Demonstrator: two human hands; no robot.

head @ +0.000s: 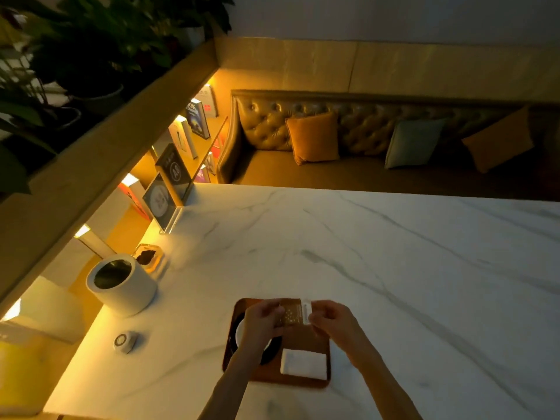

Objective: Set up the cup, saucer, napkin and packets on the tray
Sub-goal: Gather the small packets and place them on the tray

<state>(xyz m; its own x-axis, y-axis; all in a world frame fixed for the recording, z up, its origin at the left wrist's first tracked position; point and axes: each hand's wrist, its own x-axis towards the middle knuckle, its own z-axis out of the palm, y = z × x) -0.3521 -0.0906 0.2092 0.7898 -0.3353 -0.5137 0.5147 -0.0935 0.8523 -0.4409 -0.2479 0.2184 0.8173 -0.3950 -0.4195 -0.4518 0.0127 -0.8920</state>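
Both pinched on the packets [292, 316]: left hand [263, 321] on the brown edge, right hand [330, 321] on the white end, above the far part of the tray [306, 339] on the desk [394, 268]. Best lowered flat onto bare wood beyond the napkin [304, 362], clear of the saucer [271, 350]; cup hidden. Packet print unreadable; "A6" legible on the sign [174, 174]

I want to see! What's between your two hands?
A brown packet, held by the left hand and right hand above the tray, in the head view.
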